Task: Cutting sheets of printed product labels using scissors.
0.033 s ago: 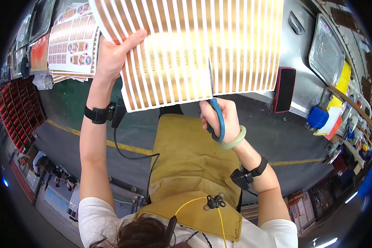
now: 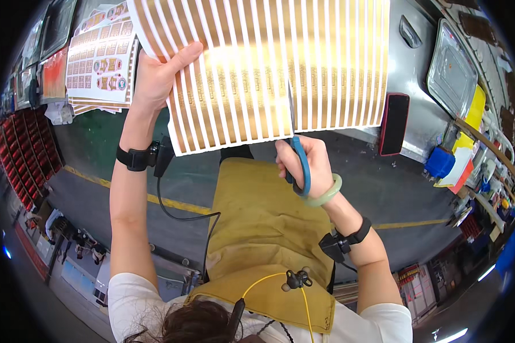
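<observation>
Left hand (image 2: pixel 154 80) pinches the gold-striped sheet (image 2: pixel 269 68) by its left edge, held up over the tabletop (image 2: pixel 412 63). Right hand (image 2: pixel 303 166) is closed on blue scissors (image 2: pixel 299 163), blade in a white gap. I'd keep the sheet taut and follow that stripe straight.

grey metal worktable (image 2: pixel 413 68) with black phone (image 2: pixel 394 124), label sheets (image 2: pixel 100 60) (stacked), clear tray (image 2: pixel 452 71)

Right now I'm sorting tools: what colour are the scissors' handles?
Blue handles on the scissors, clearest in the head view.
</observation>
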{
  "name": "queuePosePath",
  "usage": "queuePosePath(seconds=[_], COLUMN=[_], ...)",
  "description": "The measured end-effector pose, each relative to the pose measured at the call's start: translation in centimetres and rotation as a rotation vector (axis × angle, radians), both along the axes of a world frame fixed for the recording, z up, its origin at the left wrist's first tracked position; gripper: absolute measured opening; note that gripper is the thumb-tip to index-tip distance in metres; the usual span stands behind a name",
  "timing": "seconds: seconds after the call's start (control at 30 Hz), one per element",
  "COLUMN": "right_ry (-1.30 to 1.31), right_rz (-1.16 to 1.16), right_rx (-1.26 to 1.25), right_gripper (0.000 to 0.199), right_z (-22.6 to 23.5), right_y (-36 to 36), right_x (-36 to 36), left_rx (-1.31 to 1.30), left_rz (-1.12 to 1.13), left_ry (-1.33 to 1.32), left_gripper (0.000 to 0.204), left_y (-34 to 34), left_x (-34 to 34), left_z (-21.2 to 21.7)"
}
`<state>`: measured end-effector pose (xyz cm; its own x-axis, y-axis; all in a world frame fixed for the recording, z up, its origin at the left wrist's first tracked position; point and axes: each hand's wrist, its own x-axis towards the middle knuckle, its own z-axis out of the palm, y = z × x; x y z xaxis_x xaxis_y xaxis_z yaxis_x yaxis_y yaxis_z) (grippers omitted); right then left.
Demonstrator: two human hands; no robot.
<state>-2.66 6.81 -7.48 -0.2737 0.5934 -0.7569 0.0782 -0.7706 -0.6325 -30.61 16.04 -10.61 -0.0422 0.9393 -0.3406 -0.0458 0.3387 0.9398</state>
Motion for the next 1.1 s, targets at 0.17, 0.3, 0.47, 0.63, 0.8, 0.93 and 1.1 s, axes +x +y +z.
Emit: queuePosePath(seconds=[0.17, 0.3, 0.47, 0.63, 0.8, 0.93, 1.1], right_ry=[0.043, -0.004, 0.062, 0.029, 0.054, 0.266, 0.199], right_rz=[0.208, 0.166, 0.068, -0.04, 0.049, 0.386, 0.477], right_rx=[0.094, 0.096, 0.127, 0.075, -0.112, -0.268, -0.231], right_gripper=[0.022, 0.02, 0.02, 0.018, 0.031, 0.028, 0.048], right_z=[-0.8, -0.5, -0.4, -1.0, -2.4, -0.7, -0.2], right_y=[0.9, 1.2, 0.7, 0.6, 0.5, 3.4, 4.8], right_x=[1.2, 1.1, 0.9, 0.0, 0.1, 1.7, 2.2], left_rx=[0.016, 0.049, 0.084, 0.01, 0.007, 0.016, 0.124], left_rz=[-0.03, -0.022, -0.005, 0.018, -0.103, -0.104, -0.019], left_ry=[-0.025, -0.036, -0.008, 0.051, 0.163, 0.256, 0.151], left_gripper=[0.026, 0.023, 0.021, 0.021, 0.025, 0.023, 0.021], left_y=[-0.4, -0.1, -0.1, 0.1, 0.1, -0.7, -0.4], left_x=[0.1, 0.4, 0.3, 0.7, 0.1, -0.1, 0.2], left_z=[0.1, 0.8, 1.0, 0.6, -1.3, -1.4, -0.6])
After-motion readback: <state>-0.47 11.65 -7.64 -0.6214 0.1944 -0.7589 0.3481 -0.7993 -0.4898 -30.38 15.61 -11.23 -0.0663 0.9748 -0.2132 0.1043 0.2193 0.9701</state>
